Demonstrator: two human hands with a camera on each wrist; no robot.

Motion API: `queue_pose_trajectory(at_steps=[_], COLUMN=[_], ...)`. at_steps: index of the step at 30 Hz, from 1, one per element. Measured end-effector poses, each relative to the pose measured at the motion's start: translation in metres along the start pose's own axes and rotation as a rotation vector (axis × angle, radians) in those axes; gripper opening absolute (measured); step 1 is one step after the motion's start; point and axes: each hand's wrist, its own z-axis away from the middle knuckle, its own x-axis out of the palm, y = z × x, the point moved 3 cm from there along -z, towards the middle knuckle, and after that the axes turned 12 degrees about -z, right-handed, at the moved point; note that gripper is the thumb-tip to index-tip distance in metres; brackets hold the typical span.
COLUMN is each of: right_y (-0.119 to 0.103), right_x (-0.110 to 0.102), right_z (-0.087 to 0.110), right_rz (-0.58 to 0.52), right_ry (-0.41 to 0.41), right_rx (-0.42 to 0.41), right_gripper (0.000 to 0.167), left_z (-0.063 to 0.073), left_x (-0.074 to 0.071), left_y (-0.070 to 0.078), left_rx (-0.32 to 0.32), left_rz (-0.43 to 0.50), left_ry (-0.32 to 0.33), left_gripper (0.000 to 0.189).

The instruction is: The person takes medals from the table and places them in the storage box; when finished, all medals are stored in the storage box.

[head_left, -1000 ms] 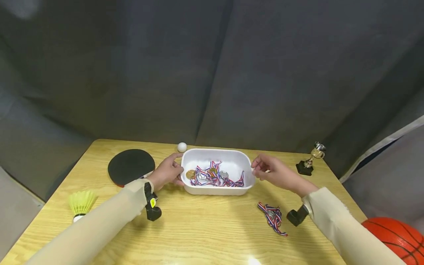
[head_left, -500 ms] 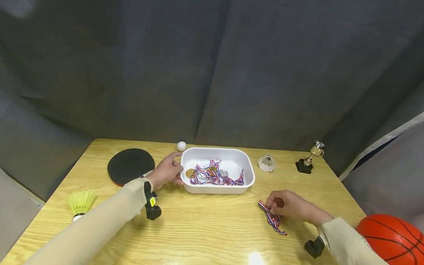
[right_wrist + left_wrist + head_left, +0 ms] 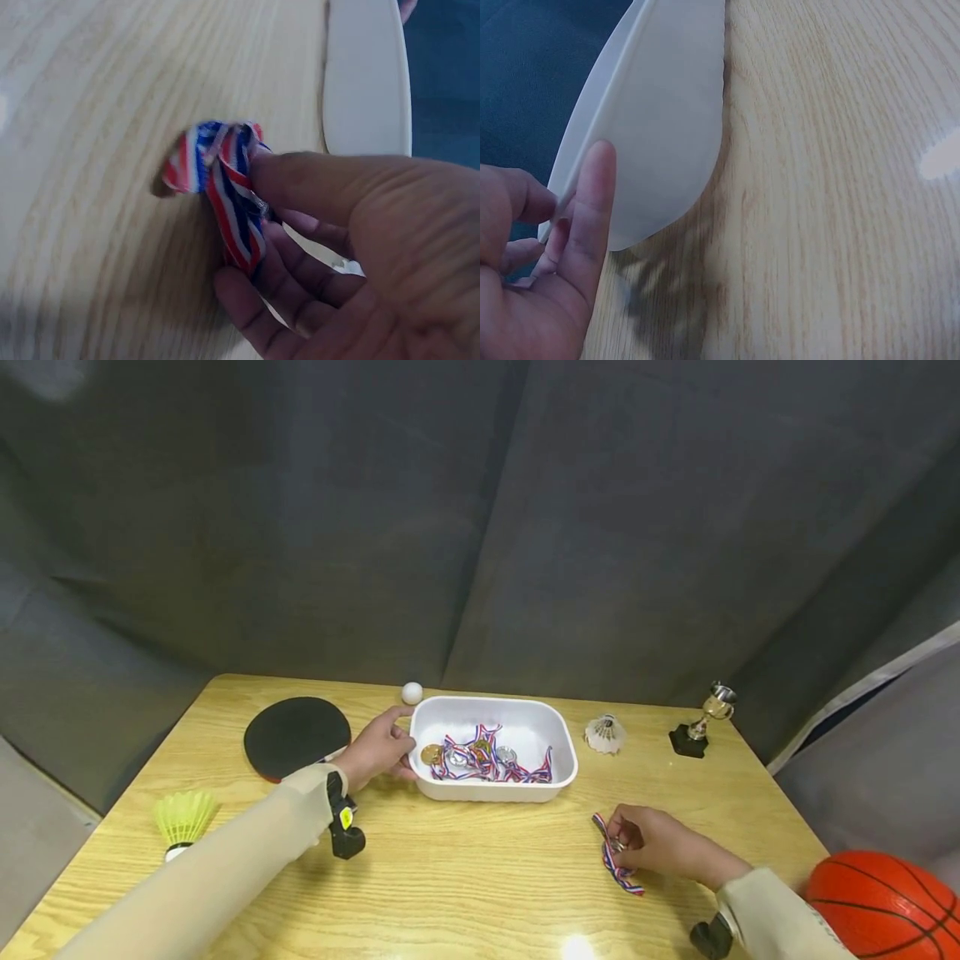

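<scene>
A white plastic tub (image 3: 487,791) stands mid-table; gold and silver medals (image 3: 458,758) with red, white and blue ribbons lie jumbled in it. My left hand (image 3: 375,747) grips the tub's left end, thumb and fingers pinching its rim in the left wrist view, where the tub's wall (image 3: 667,105) fills the upper middle. To the right and nearer me, my right hand (image 3: 663,845) pinches a silver medal with a bunched striped ribbon (image 3: 621,877). Close up in the right wrist view, the ribbon (image 3: 232,202) sits between thumb and fingers, the metal disc mostly hidden.
Around the tub are a white ball (image 3: 412,693), a black table tennis bat (image 3: 296,737), a yellow shuttlecock (image 3: 184,818), a white shuttlecock (image 3: 604,734) and a small trophy cup (image 3: 701,721). An orange basketball (image 3: 888,902) lies at the right front.
My right hand has left the tub's right end, moved down and right to the loose medal, and taken hold of it. The white shuttlecock has come into sight. The left hand stays put.
</scene>
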Motion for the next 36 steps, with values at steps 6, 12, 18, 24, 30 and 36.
queue_pose_trajectory(at_steps=[6,12,18,24,30,36], right_y=[-0.004,-0.006,-0.005,-0.004,-0.003,-0.015], right_x=[0.003,0.002,-0.002,-0.008,-0.021,-0.041], right_z=[0.0,-0.002,0.0,0.003,0.008,0.011], right_rz=[0.056,0.094,0.019,-0.107,-0.174,-0.255], right_ry=[0.034,0.039,0.019,-0.025,-0.019,0.025], right_rx=[0.025,0.064,0.069,0.024,-0.002,-0.016], right_gripper=[0.029,0.028,0.031,0.021,0.015,0.025], left_z=[-0.001,0.0,0.001,0.001,-0.001,0.0], left_x=[0.0,0.0,0.001,0.001,0.002,0.0], left_y=[0.0,0.001,0.0,0.0,0.0,0.001], left_rx=[-0.007,-0.007,-0.005,-0.005,0.008,0.01], left_rz=[0.003,0.0,-0.004,-0.005,-0.002,-0.003], left_ry=[0.0,0.003,0.006,0.006,-0.001,0.0], left_gripper=[0.067,0.067,0.066,0.066,0.066,0.065])
